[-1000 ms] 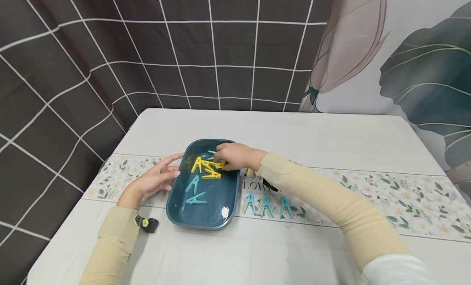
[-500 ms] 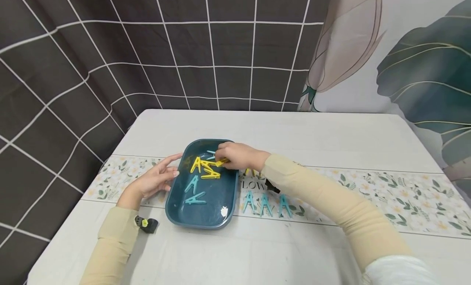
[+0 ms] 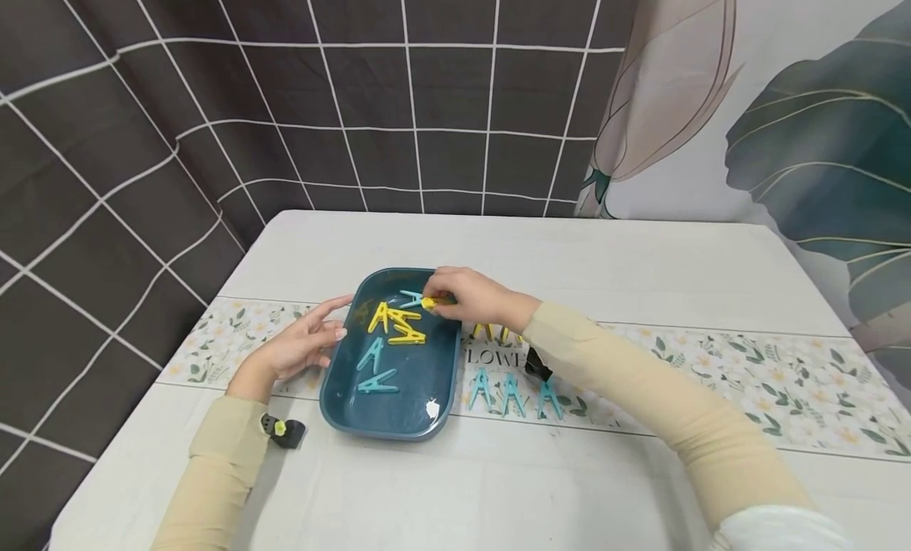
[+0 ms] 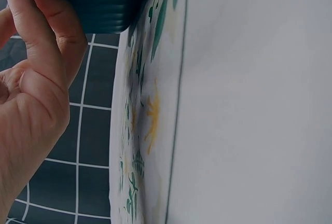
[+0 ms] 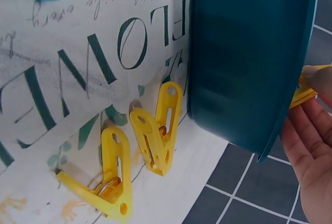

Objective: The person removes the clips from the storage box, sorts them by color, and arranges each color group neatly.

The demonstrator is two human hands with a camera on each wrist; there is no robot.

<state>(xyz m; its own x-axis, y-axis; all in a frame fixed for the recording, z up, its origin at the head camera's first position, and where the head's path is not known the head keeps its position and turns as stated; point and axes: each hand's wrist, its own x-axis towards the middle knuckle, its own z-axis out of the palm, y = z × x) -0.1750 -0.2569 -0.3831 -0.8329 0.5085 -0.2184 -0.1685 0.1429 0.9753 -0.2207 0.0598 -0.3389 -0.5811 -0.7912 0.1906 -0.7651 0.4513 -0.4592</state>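
Observation:
A dark teal tray [image 3: 342,413] sits on the table and holds yellow clothespins [image 3: 398,323] and teal clothespins [image 3: 376,369]. My right hand [image 3: 466,296] pinches one yellow clothespin [image 3: 431,303] over the tray's far right rim; its tip shows in the right wrist view [image 5: 303,92]. My left hand [image 3: 302,347] rests open against the tray's left wall [image 4: 93,6], fingers straight. Two yellow clothespins [image 5: 137,156] stand on the table runner just right of the tray. Three teal clothespins [image 3: 514,394] stand in a row in front of them.
A white table [image 3: 640,258] carries a floral runner [image 3: 747,377] printed with lettering. A dark checked curtain [image 3: 213,100] hangs behind and to the left, close to the table's left edge. A leaf-patterned wall covering [image 3: 783,100] is at the right.
My right hand has lifted a yellow clothespin out of the pile and drawn it up and right toward the tray's rim. The left hand has stayed put.

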